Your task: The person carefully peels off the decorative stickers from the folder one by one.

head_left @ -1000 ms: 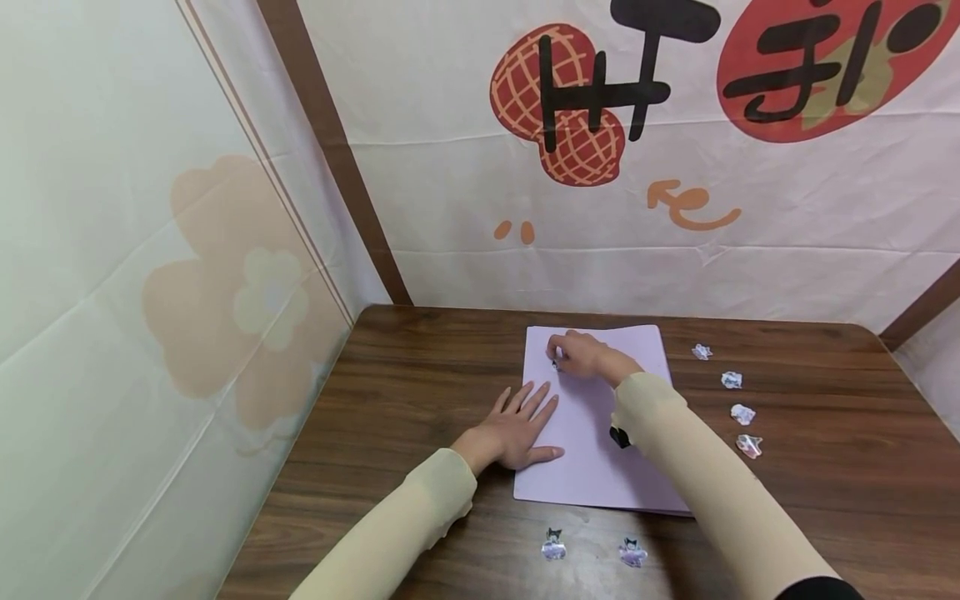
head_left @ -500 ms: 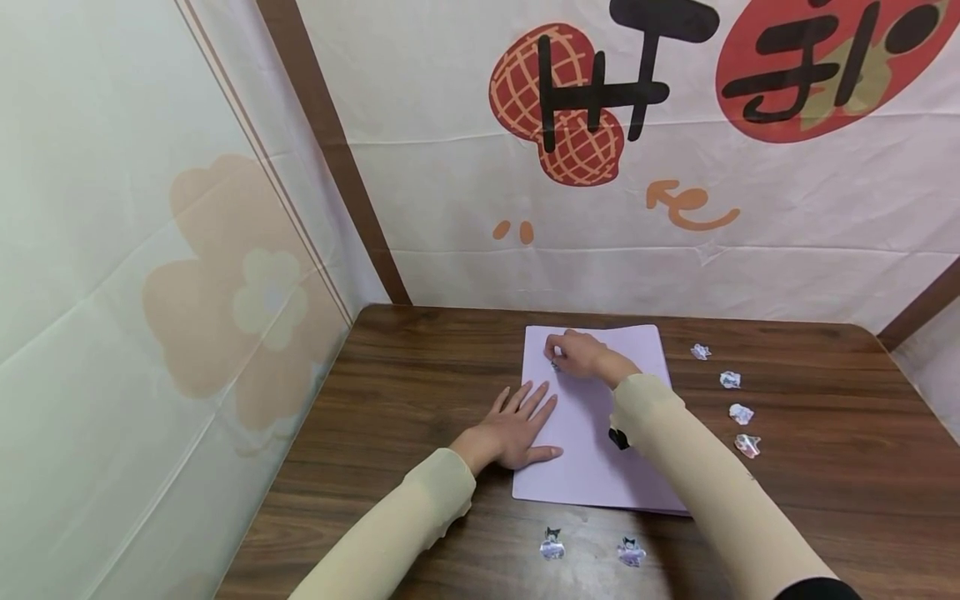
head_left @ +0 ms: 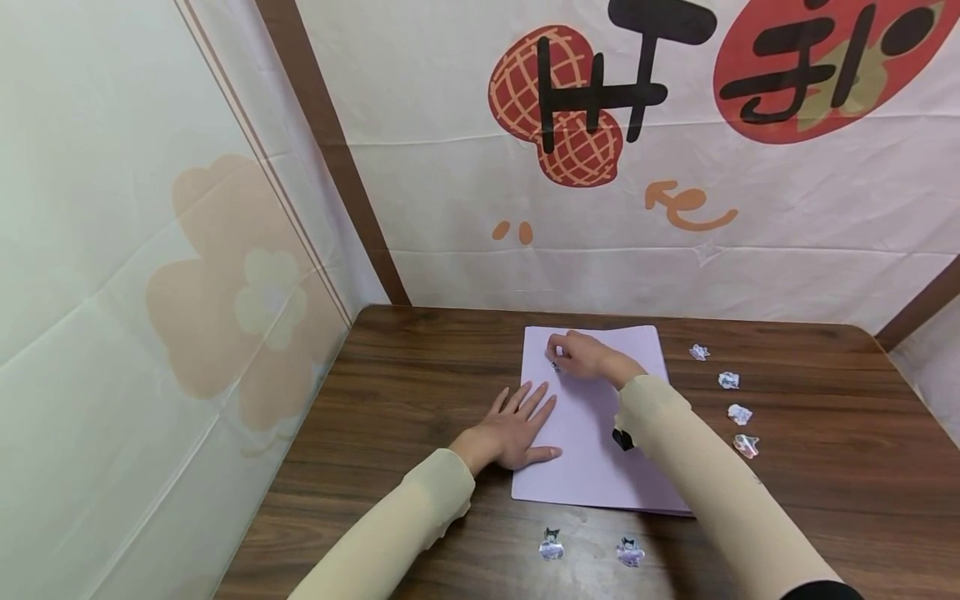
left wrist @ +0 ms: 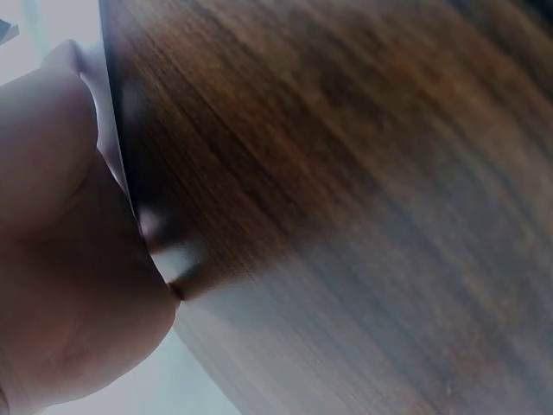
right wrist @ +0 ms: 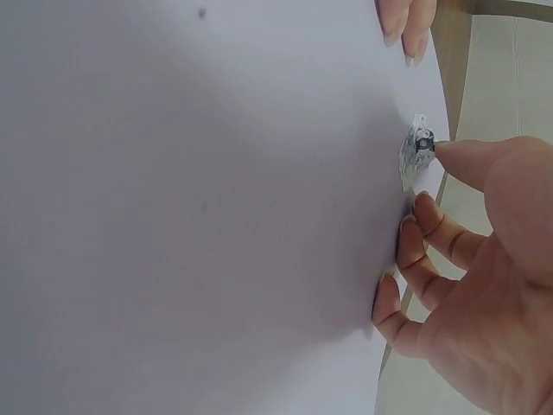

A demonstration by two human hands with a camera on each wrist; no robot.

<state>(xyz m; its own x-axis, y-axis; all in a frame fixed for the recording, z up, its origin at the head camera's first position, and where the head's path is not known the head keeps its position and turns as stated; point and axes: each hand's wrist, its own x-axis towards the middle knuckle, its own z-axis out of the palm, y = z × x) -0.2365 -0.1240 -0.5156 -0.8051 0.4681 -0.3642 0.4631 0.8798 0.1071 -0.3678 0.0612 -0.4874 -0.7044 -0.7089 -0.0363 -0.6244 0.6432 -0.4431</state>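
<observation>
A pale purple sheet [head_left: 585,471] lies on the brown wooden table. My left hand [head_left: 513,436] is flat across its left edge, fingers spread and pointing away from me; the left wrist view shows its side [left wrist: 78,216] against the table. Near the sheet's far left corner, my right hand [head_left: 583,353] pinches a small shiny sticker [right wrist: 413,151] with a dark cartoon face. The thumb tip is at the sticker's edge, and its body is right over the sheet. The other right fingers curl with their tips [right wrist: 385,290] at the paper. My right index finger is mostly hidden.
Several shiny stickers lie in a column right of the sheet, from a far one [head_left: 699,352] to a nearer one [head_left: 746,446]. Two more, a left one [head_left: 551,544] and a right one [head_left: 630,552], are in front. A printed cloth wall [head_left: 450,183] stands behind the table.
Both hands stay almost in place. My right hand makes only a slight shift at the sticker; the sheet and the loose stickers have not moved.
</observation>
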